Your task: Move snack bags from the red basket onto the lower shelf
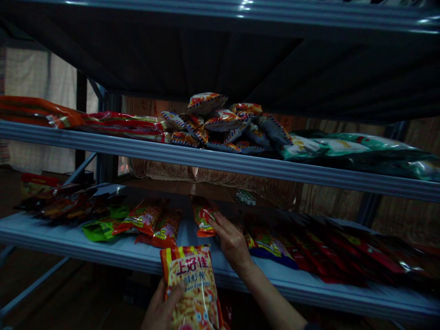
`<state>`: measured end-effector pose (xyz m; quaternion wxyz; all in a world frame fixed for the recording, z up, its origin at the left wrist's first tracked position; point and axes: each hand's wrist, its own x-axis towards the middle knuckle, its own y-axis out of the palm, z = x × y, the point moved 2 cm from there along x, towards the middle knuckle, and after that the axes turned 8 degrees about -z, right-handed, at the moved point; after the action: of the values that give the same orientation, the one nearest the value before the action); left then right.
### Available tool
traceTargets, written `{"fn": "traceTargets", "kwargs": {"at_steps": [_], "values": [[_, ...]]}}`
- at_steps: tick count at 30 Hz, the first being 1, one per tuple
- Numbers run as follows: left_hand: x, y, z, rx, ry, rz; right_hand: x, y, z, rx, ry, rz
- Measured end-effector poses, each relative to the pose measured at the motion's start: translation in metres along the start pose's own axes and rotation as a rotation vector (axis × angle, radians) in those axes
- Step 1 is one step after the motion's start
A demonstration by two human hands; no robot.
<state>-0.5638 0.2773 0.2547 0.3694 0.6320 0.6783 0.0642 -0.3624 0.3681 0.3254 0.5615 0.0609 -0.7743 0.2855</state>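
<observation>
My left hand (pixel 165 305) grips a yellow-and-red bag of prawn crackers (pixel 190 288) at its left edge, thumb across the front. This bag is upright in front of the lower shelf's edge, and another red wrapper shows partly behind it. On the lower shelf, my right hand (pixel 232 240) is closed on the right side of a small red snack bag with an orange bottom (pixel 202 215). Some of its fingers are hidden. Left of that bag lie similar orange-red snack bags (pixel 165 228) and a bright green packet (pixel 103 229).
Dark red packets (pixel 330 252) line the lower shelf (pixel 271 270) at right; dark packets (pixel 68 201) lie at far left. The upper shelf (pixel 213 160) carries striped-edge bags (pixel 223 120), red packets (pixel 127 123) and green-white bags (pixel 347 145). Its metal beam crosses above my hands.
</observation>
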Motion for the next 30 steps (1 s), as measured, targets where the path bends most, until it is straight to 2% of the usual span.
{"fn": "traceTargets", "kwargs": {"at_steps": [3, 6, 12, 15, 17, 19, 23, 27, 30], "values": [[0.019, 0.016, -0.026, 0.051, 0.091, -0.036, -0.01, -0.011, 0.003, -0.024, -0.141, -0.006], [0.032, 0.028, -0.039, 0.114, 0.134, -0.049, -0.02, -0.018, 0.004, -0.035, -0.174, 0.008], [0.048, 0.05, -0.038, 0.109, 0.19, -0.015, -0.012, -0.025, 0.018, -0.008, -0.188, 0.026], [0.056, 0.058, -0.034, -0.013, 0.114, 0.078, -0.006, -0.025, 0.031, 0.004, -0.228, 0.115], [0.057, 0.06, -0.033, -0.084, 0.025, 0.16, -0.007, -0.025, 0.039, 0.021, -0.245, 0.214], [0.053, 0.059, -0.033, -0.111, -0.001, 0.202, -0.011, -0.028, 0.046, 0.065, -0.262, 0.283], [0.045, 0.052, -0.031, -0.111, 0.054, 0.228, -0.015, -0.038, 0.057, 0.206, -0.304, 0.304], [0.047, 0.044, -0.021, -0.131, 0.09, 0.246, -0.011, -0.048, 0.066, 0.253, -0.343, 0.363], [0.049, 0.04, -0.015, -0.155, 0.129, 0.23, -0.008, -0.056, 0.07, 0.244, -0.295, 0.446]]}}
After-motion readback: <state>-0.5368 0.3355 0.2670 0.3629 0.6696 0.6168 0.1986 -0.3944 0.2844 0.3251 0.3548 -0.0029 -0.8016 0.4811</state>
